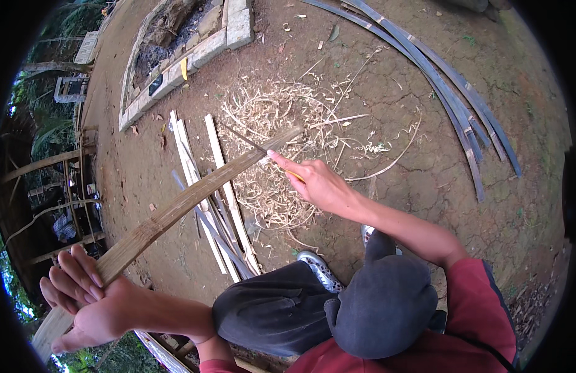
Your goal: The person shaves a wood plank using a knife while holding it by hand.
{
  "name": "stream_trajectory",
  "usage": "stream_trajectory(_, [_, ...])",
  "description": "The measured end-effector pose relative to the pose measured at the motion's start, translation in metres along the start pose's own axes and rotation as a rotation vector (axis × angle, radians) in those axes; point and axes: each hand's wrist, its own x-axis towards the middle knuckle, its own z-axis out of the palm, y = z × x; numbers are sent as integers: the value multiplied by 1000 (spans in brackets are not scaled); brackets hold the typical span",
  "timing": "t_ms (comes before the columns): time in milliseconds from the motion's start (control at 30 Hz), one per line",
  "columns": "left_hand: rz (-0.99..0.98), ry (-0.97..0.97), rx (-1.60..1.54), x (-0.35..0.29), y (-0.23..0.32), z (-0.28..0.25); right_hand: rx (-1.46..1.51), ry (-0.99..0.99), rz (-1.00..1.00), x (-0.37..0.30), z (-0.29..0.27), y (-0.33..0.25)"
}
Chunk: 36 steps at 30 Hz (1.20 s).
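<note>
A long split bamboo strip (195, 197) runs slantwise from the lower left up to the middle of the view, with a node partway along it. My left hand (92, 304) grips its near end, fingers curled over it. In my right hand (319, 181) is a knife (243, 136) with a yellow handle, only part of which shows. My index finger is stretched forward along the knife. The thin dark blade crosses the strip near its far end. Whether the edge bites into the bamboo I cannot tell.
Curly shavings (272, 180) are heaped on the dirt ground below the strip. Pale and grey bamboo slats (218, 186) lie left of them. Long dark strips (446, 84) lie at the upper right. A block-edged fire pit (204, 53) is at the far left. My knees are bent below.
</note>
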Motion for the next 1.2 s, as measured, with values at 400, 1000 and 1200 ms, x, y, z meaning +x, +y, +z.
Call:
stream_trajectory(400, [24, -144, -88, -9, 5, -12, 13, -76, 31, -2, -17, -67])
stream_trajectory(1000, [-33, -291, -299, -2, 2, -18, -91, -41, 31, 1, -3, -60])
stream_trajectory(1200, [-92, -552, -508, 4, 5, -38, -112, -124, 268, -1, 0, -5])
